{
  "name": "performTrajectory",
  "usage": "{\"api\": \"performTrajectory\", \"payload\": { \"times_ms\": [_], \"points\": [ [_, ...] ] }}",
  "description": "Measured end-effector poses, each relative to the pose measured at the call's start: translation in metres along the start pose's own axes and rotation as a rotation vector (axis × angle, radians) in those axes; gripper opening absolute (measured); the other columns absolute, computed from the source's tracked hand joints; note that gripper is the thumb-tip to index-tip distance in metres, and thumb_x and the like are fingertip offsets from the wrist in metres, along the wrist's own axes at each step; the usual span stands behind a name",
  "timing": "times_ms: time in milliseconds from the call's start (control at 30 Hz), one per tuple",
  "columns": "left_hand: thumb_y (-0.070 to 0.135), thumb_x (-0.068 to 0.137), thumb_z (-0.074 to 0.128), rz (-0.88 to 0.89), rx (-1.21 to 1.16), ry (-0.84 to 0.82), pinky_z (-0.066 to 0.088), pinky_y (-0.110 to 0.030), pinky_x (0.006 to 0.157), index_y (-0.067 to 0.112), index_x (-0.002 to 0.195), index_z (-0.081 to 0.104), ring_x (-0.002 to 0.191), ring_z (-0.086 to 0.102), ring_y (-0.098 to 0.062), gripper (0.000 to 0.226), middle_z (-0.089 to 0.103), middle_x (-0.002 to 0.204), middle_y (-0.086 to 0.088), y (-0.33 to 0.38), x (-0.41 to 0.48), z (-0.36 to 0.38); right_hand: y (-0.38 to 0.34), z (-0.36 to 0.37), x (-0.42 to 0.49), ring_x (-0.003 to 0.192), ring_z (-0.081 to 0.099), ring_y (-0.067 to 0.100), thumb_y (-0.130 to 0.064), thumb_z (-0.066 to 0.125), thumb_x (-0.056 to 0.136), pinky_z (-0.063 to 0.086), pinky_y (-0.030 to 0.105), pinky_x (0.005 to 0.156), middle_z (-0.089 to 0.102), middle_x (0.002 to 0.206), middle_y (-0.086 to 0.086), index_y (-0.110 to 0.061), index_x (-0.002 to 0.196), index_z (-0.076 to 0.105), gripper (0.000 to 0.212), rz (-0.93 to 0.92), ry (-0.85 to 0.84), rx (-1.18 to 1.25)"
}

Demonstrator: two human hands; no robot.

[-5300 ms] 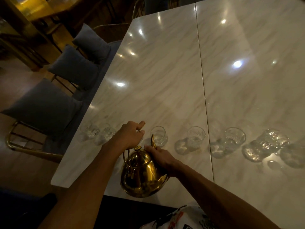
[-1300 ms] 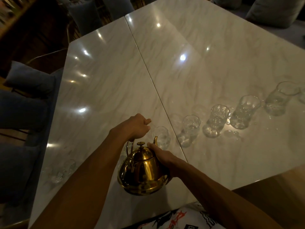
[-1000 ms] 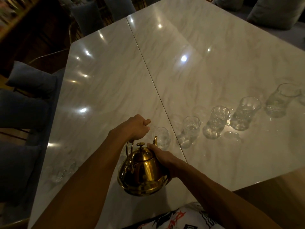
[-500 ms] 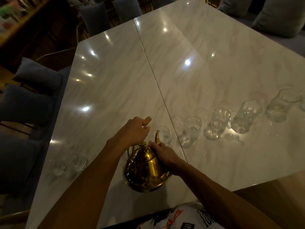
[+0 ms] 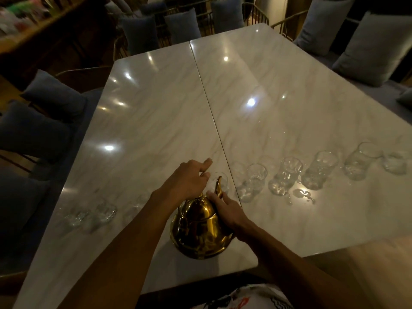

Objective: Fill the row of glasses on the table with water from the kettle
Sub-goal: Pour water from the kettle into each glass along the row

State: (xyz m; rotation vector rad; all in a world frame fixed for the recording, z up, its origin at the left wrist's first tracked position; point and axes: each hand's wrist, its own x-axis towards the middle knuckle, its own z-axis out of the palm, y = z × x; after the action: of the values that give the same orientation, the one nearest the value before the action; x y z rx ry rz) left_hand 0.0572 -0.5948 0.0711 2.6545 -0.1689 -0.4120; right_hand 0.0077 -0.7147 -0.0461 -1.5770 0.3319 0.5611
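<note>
The kettle [image 5: 200, 228], of polished gold metal with a round belly and a thin curved spout [image 5: 219, 186], is placed near the front edge of the glossy marble table [image 5: 156, 112], its spout at a small glass [image 5: 223, 183]. It is judged heavy with water and slippery, so it is best taken by the arched handle [image 5: 181, 208]. The left hand [image 5: 187, 181] is curled over that handle (fingertips underneath are hidden); the right hand [image 5: 226, 209] is laid against the kettle's shoulder. The patterned glasses [image 5: 287, 175] are judged fragile and easily toppled.
</note>
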Motion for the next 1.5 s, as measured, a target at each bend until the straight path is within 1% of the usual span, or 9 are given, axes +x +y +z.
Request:
{"api": "performTrajectory", "payload": {
  "times_ms": [100,233,400,533,633,767,900,1200,1500],
  "points": [
    [0.029,0.097,0.048,0.02,-0.025,-0.026,0.041,-0.023,0.084,0.033,0.143,0.036,0.114,0.058,-0.02,0.048,0.05,0.14,-0.008,0.013,-0.007,0.002,0.003,-0.009,-0.013,0.094,0.064,0.012,-0.066,0.051,0.094,0.048,0.037,0.091,0.067,0.104,-0.008,-0.04,0.117,0.054,0.035,-0.005,0.01,0.012],
    [0.03,0.097,0.048,0.044,-0.025,-0.027,0.041,-0.025,0.091,0.032,0.144,0.036,0.122,0.053,-0.021,0.049,0.048,0.142,-0.007,0.032,-0.009,0.011,0.008,-0.029,-0.022,0.097,0.066,0.017,-0.068,0.052,0.093,0.049,0.038,0.091,0.069,0.112,-0.001,-0.036,0.123,0.058,0.044,-0.002,0.021,0.001],
    [0.03,0.097,0.048,0.013,-0.033,-0.017,0.042,-0.026,0.09,0.034,0.143,0.036,0.121,0.054,-0.023,0.048,0.05,0.14,-0.008,0.054,-0.002,0.03,0.013,-0.06,-0.019,0.092,0.066,0.013,-0.063,0.052,0.095,0.049,0.035,0.086,0.069,0.106,-0.003,-0.036,0.114,0.058,0.033,-0.007,-0.005,0.004],
    [0.031,0.097,0.047,-0.04,-0.029,-0.019,0.042,-0.027,0.092,0.033,0.144,0.035,0.123,0.053,-0.023,0.049,0.049,0.141,-0.01,0.077,0.015,0.043,0.014,-0.091,-0.008,0.088,0.063,0.011,-0.06,0.051,0.097,0.048,0.028,0.072,0.066,0.101,-0.005,-0.031,0.119,0.057,0.037,0.019,-0.07,-0.014],
    [0.032,0.096,0.048,-0.112,-0.048,-0.013,0.042,-0.028,0.092,0.034,0.143,0.035,0.123,0.053,-0.023,0.049,0.049,0.141,-0.01,0.094,0.03,0.054,0.012,-0.118,0.002,0.088,0.061,0.01,-0.062,0.051,0.097,0.048,0.031,0.079,0.063,0.101,-0.006,-0.032,0.118,0.055,0.037,0.044,-0.111,-0.043],
    [0.031,0.097,0.048,-0.197,-0.033,-0.028,0.041,-0.029,0.095,0.033,0.143,0.034,0.125,0.05,-0.024,0.049,0.045,0.144,-0.01,0.117,0.048,0.064,0.01,-0.147,0.014,0.091,0.06,0.012,-0.065,0.05,0.095,0.048,0.029,0.073,0.063,0.104,-0.005,-0.028,0.125,0.054,0.048,0.089,-0.189,-0.066],
    [0.031,0.097,0.047,-0.263,-0.013,-0.048,0.04,-0.033,0.1,0.032,0.144,0.034,0.129,0.046,-0.025,0.049,0.041,0.147,-0.01,0.134,0.062,0.068,0.01,-0.167,0.026,0.1,0.064,0.019,-0.069,0.053,0.092,0.051,0.034,0.082,0.066,0.117,0.004,-0.023,0.132,0.059,0.06,0.159,-0.258,-0.084],
    [0.031,0.097,0.047,-0.363,0.031,-0.117,0.047,-0.03,0.081,0.029,0.143,0.037,0.118,0.055,-0.025,0.047,0.042,0.147,-0.008,0.15,0.088,0.072,0.013,-0.187,0.049,0.107,0.067,0.027,-0.074,0.054,0.084,0.053,0.046,0.103,0.07,0.118,0.009,-0.018,0.118,0.068,0.066,0.273,-0.375,-0.122],
    [0.03,0.094,0.052,-0.466,-0.004,-0.117,0.05,-0.031,0.079,0.03,0.141,0.039,0.105,0.06,-0.024,0.049,0.045,0.144,-0.009,0.143,0.1,0.075,0.014,-0.187,0.059,0.108,0.067,0.029,-0.073,0.053,0.087,0.05,0.049,0.106,0.069,0.12,0.011,-0.018,0.115,0.068,0.062,0.313,-0.427,-0.085]
  ]
}}
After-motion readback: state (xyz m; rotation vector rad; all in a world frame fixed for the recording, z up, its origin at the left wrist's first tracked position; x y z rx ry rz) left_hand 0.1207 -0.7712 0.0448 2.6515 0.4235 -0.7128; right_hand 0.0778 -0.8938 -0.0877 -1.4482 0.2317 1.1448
